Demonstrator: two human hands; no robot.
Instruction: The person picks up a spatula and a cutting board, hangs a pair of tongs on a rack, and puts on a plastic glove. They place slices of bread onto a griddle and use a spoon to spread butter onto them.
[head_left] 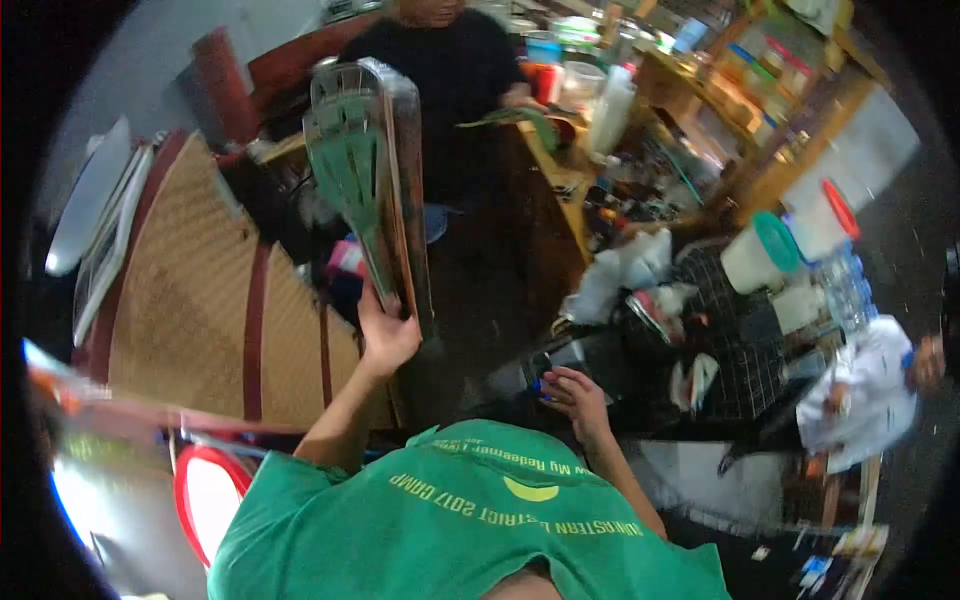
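Observation:
My left hand (pixel 388 335) is closed around the lower end of a long bundle of flat frames (pixel 350 165), green and silver at the front with brown edges behind. The bundle stands nearly upright above the hand, its wide end at the top. Lower and to the right, my right hand (pixel 575 400) has its fingers bent near a small dark object with a blue spot; blur hides whether it holds it.
A person in a black shirt (pixel 440 95) is ahead, another in white (pixel 865 395) at right. Woven panels (pixel 185 290) lean at left. A cluttered wooden counter (pixel 560 190), plastic bags (pixel 620 270) and a green-lidded container (pixel 758 255) are to the right.

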